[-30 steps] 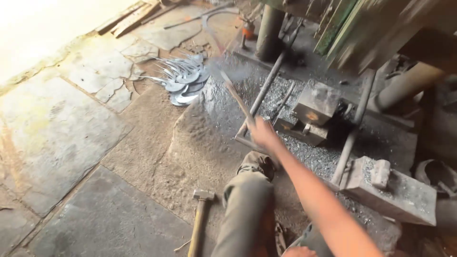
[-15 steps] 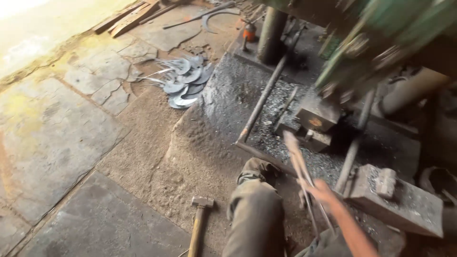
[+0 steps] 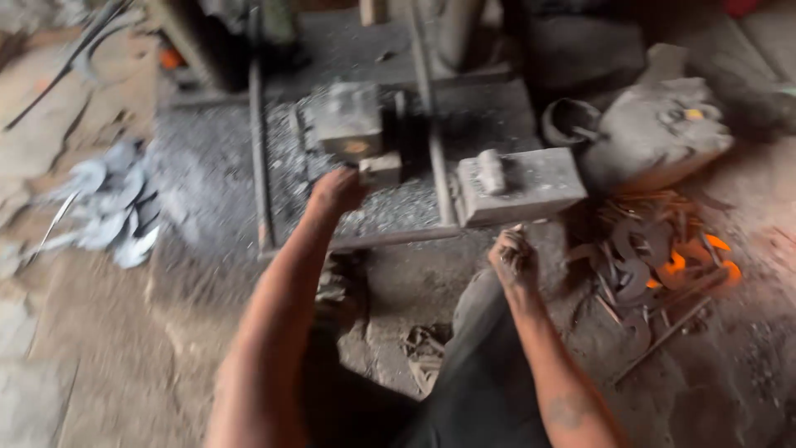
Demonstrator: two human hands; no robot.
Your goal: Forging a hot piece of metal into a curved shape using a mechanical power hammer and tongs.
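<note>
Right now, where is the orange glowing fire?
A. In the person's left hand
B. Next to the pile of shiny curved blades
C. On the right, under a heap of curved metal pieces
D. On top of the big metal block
C: the orange glow shows at the right of the picture, among a heap of dark curved metal pieces, beyond the right hand and far from the shiny blades on the left.

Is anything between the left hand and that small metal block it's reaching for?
Nothing visible. The left hand is right at the small metal block, seemingly touching its left edge; motion blur hides the fingers. The right hand hangs apart, near the larger block.
</note>
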